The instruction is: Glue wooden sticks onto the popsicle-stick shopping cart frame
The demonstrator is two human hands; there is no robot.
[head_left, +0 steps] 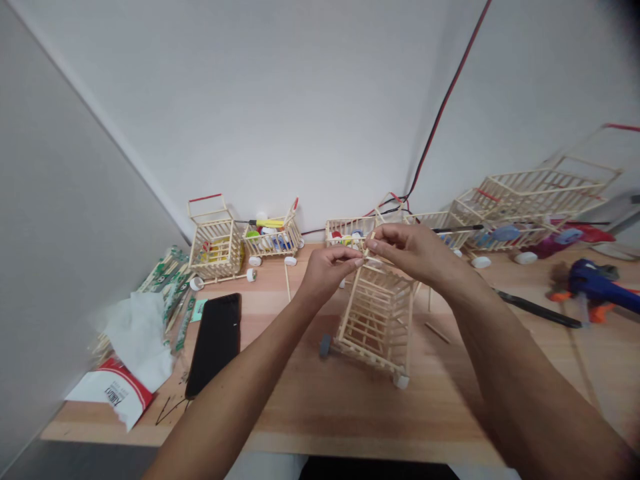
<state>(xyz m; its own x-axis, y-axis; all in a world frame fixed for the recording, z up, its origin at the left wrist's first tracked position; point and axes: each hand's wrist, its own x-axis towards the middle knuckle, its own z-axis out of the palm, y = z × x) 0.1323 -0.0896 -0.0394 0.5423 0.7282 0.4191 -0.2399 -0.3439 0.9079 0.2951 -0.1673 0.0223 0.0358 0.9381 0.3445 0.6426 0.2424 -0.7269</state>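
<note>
A popsicle-stick shopping cart [376,320] stands on the wooden bench [300,413] below both hands. The left hand [330,267] and right hand [413,250] pinch a small stick [369,245] narrowly between their fingers [383,233] at its top edge.

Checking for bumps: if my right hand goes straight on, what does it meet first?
Your right hand would first meet the thin wooden stick at its fingertips, atop the stick-built cart; just beyond lies your left hand, though depth is unclear.
</note>
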